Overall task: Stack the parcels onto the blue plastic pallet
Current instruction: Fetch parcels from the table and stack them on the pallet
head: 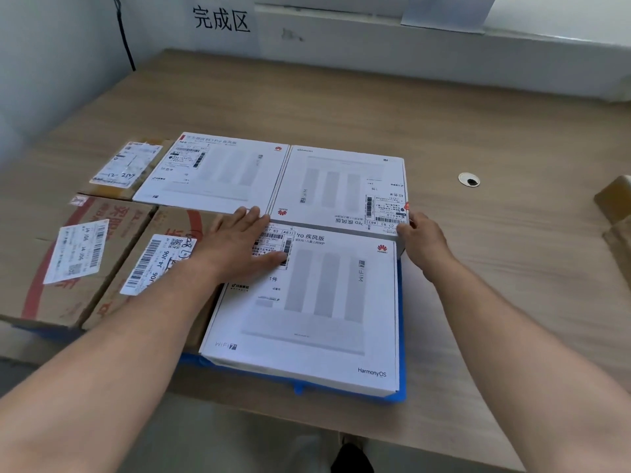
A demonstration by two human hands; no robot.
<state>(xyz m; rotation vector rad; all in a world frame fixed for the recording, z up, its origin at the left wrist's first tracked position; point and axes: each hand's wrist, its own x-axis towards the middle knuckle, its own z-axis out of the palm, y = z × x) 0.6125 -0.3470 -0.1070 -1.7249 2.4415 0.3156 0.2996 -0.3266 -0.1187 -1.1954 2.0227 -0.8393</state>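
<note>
Nearby, white HarmonyOS parcel (307,319)

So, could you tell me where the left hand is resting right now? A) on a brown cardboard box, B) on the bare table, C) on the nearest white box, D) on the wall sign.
C: the left hand lies flat, fingers straight, on the shipping label at the far left of the nearest white box, while the right hand grips a corner of the far right white box.
</note>
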